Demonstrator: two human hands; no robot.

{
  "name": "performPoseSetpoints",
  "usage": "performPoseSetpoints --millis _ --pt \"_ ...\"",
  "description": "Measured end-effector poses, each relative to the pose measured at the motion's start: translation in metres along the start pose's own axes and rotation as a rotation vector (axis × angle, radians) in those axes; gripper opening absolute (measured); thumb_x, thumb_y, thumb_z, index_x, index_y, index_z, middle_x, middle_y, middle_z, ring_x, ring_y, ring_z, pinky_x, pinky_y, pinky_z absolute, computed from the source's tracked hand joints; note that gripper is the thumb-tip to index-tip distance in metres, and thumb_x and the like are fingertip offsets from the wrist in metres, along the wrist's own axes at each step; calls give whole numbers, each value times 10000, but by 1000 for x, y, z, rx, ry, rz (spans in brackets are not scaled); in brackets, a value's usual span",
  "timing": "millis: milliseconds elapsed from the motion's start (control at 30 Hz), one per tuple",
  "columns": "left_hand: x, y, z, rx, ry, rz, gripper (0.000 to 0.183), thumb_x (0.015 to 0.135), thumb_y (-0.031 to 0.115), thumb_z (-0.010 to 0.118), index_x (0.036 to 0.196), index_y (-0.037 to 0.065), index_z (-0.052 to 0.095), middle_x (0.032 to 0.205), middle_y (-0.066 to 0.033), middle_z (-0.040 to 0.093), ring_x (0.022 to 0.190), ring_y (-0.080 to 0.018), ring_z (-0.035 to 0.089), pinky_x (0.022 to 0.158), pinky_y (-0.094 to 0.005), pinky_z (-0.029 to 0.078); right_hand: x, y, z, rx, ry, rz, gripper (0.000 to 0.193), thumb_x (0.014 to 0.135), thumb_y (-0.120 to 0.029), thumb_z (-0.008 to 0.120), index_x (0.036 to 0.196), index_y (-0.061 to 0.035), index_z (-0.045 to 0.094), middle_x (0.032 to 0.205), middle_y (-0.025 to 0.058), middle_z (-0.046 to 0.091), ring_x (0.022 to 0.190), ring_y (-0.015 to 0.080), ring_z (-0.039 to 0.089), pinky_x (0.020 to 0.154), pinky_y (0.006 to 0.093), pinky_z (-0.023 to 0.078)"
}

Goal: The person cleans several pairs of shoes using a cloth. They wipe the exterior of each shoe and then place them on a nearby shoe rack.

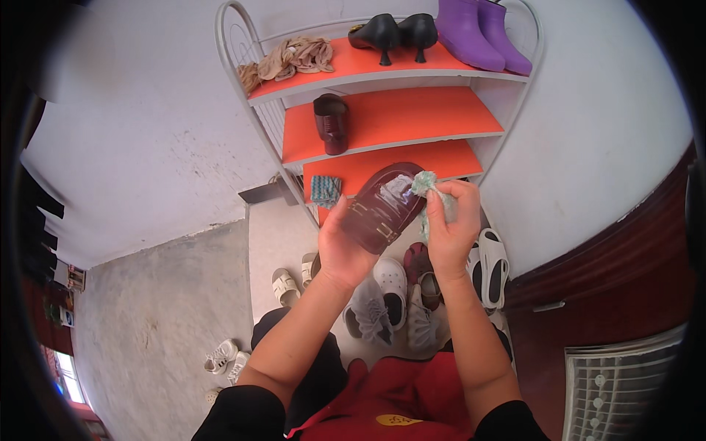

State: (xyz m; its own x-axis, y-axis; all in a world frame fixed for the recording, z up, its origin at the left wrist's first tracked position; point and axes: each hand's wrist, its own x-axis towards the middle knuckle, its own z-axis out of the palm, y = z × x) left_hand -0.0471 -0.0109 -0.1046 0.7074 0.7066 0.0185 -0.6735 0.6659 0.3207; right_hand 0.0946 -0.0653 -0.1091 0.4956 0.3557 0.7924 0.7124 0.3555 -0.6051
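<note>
My left hand grips a dark maroon, glossy shoe with small gold-coloured details, held up in front of the rack. Bright light reflects off its upper part. In my right hand, a crumpled pale green and white cloth is pinched between thumb and fingers, against or very close to the shoe's right edge. Another dark maroon shoe with a heel rests on the middle orange shelf. A folded blue-green striped cloth lies on the shelf below, left of the held shoe.
The orange-shelved shoe rack holds black heels, purple boots and a beige cloth bundle on top. Several shoes crowd the floor below, including white clogs and white slides. White sneakers stand at lower left.
</note>
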Motion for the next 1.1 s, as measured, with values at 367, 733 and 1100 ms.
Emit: performPoseSetpoints --millis 367,733,1100 --pt "-1 -4 -18 215 -59 7 512 944 450 411 1281 67 446 1256 -107 522 1147 -257 510 997 -401 380 -12 -14 3 -230 -204 -232 236 660 -16 710 868 -72 613 879 60 549 780 262 555 659 359 470" --pt "-3 -8 5 338 35 1 654 919 588 343 1249 33 450 1163 -86 529 1042 -218 519 896 -364 401 -14 -14 5 -186 -258 -219 226 668 2 697 868 -69 618 850 55 542 767 256 561 646 351 469" --pt "6 16 2 313 126 112 734 895 661 268 1255 49 456 1161 -82 530 875 -186 509 726 -307 391 -18 -12 0 -19 -347 1 176 711 13 674 868 -40 616 846 75 553 747 261 584 636 351 482"
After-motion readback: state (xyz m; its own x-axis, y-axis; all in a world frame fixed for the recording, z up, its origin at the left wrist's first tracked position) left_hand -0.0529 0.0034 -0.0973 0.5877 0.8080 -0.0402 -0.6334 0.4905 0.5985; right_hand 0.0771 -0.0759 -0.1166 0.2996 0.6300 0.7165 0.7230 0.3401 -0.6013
